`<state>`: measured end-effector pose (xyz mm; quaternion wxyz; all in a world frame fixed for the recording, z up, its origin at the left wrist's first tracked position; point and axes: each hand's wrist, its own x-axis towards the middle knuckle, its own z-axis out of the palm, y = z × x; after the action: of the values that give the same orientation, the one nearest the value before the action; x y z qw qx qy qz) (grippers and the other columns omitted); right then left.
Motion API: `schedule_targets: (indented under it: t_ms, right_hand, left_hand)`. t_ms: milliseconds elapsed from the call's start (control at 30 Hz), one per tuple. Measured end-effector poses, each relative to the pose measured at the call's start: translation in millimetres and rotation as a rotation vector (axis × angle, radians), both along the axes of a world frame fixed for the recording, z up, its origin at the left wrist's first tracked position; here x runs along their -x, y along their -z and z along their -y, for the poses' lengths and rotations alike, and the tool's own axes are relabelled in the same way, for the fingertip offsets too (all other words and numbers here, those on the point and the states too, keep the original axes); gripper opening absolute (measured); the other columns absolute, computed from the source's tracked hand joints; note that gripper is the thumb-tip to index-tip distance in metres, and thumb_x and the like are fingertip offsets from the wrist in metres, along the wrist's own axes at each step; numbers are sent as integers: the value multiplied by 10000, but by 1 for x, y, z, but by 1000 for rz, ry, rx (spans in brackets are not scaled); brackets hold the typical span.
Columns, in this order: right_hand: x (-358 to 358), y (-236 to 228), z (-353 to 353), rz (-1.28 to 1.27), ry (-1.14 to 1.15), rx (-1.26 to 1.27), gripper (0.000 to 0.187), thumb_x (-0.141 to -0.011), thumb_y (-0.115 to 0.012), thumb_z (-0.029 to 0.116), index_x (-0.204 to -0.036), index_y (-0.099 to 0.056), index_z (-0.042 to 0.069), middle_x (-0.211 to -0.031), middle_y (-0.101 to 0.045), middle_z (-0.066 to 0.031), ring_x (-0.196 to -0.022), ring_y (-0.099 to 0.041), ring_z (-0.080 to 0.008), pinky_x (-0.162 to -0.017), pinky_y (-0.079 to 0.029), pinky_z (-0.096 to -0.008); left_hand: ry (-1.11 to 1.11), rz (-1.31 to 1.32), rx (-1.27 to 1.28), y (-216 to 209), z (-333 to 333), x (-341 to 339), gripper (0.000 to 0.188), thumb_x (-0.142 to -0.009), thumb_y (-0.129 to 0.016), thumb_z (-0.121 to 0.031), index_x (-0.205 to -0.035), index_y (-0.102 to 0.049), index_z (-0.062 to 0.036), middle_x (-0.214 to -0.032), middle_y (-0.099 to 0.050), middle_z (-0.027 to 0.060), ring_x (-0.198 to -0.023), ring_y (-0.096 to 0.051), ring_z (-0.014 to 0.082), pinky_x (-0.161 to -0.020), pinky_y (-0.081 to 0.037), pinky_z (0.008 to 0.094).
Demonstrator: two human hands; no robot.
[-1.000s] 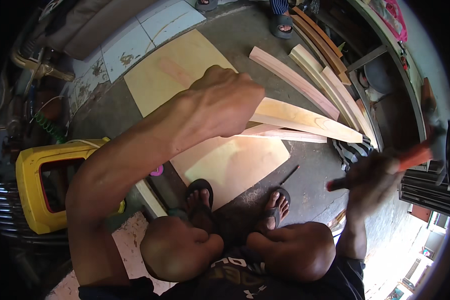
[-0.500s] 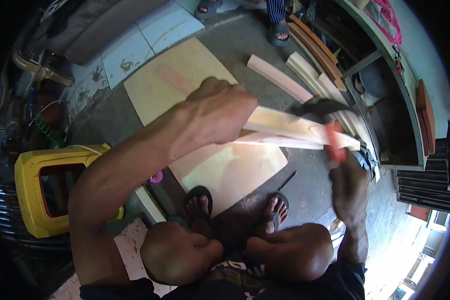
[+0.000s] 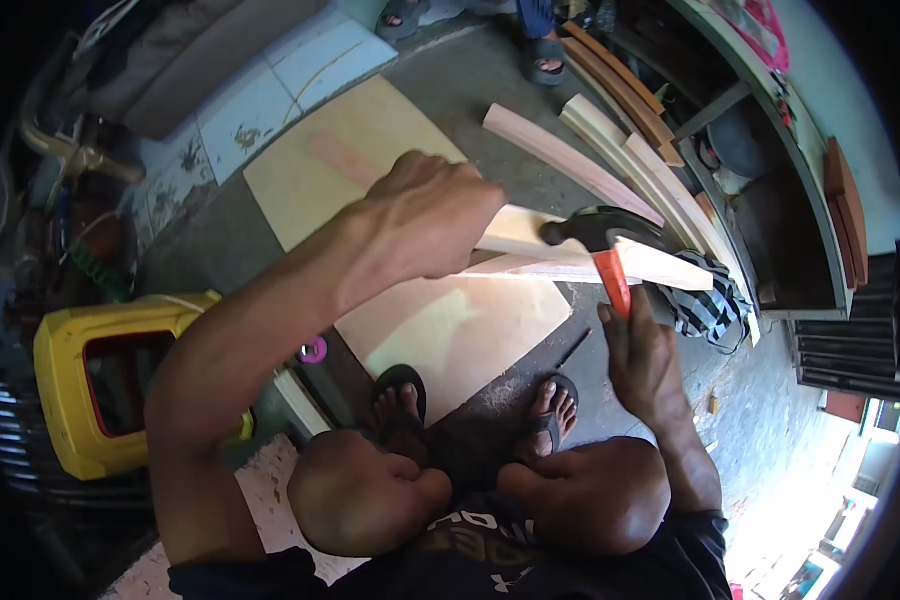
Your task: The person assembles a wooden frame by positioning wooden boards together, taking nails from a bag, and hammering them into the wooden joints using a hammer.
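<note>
Hammer (image 3: 611, 270) is held by the right hand's (image 3: 642, 352) curled fingers, a wooden strip (image 3: 665, 264) by the left hand's (image 3: 427, 215).

The left hand (image 3: 440, 215) hides its own fingertips and the left end of the wooden strip (image 3: 670, 268). The right hand (image 3: 648, 368) covers the hammer's (image 3: 613, 280) near end. The left forearm (image 3: 270, 310) blocks part of the board (image 3: 460, 335). Another person's leg (image 3: 537, 18) is cut off at the far edge.
</note>
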<state>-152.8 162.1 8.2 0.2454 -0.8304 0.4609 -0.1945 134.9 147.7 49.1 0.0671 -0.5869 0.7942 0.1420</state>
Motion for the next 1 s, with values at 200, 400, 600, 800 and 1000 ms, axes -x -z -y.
schedule_targets:
  t_ms: [200,400,600,800,1000]
  right_hand:
    - [47,37,-25,237,197,-243,383,-1045,-553,387,-1046,-572,5,-564,-504,-75,-501,-531,-166,-477,-403,-356]
    - [144,168,-78,-50,520,-386,371,-1017,-595,365,-938,-626,3,-688,-598,-265,-733,-617,-494,-610,-480,-477]
    - [180,263,-113,-171,634,-229,302,-984,-625,310,-949,-642,11,-834,-647,-253,-832,-640,-465,-704,-494,-521]
    - [147,243,-72,-28,561,-121,254,-937,-667,203,-1065,-652,-15,-1036,-676,-237,-935,-674,-434,-780,-524,-459]
    - [38,280,24,628,456,-1055,509,-970,-659,388,-1200,-614,-64,-1024,-681,-164,-922,-705,-267,-749,-615,-380]
  left_hand:
    - [-81,27,-45,-16,-2,-3,461,-748,-687,-35,-1205,-634,3,-935,-719,247,-942,-706,400,-851,-528,507]
    - [-6,121,-27,-29,18,18,540,-763,-769,-158,-1251,-587,-14,-1096,-701,214,-1048,-671,386,-890,-510,491]
    - [-5,152,-98,-23,37,57,738,-779,-814,-271,-1410,-503,-46,-1176,-686,214,-1107,-652,393,-945,-498,482]
    - [-33,191,-75,11,51,89,513,-751,-762,-152,-1222,-617,-9,-940,-726,221,-941,-703,408,-858,-534,493]
    - [-97,145,-79,8,58,65,352,-757,-777,-200,-1030,-662,-11,-908,-721,221,-919,-702,405,-837,-535,486]
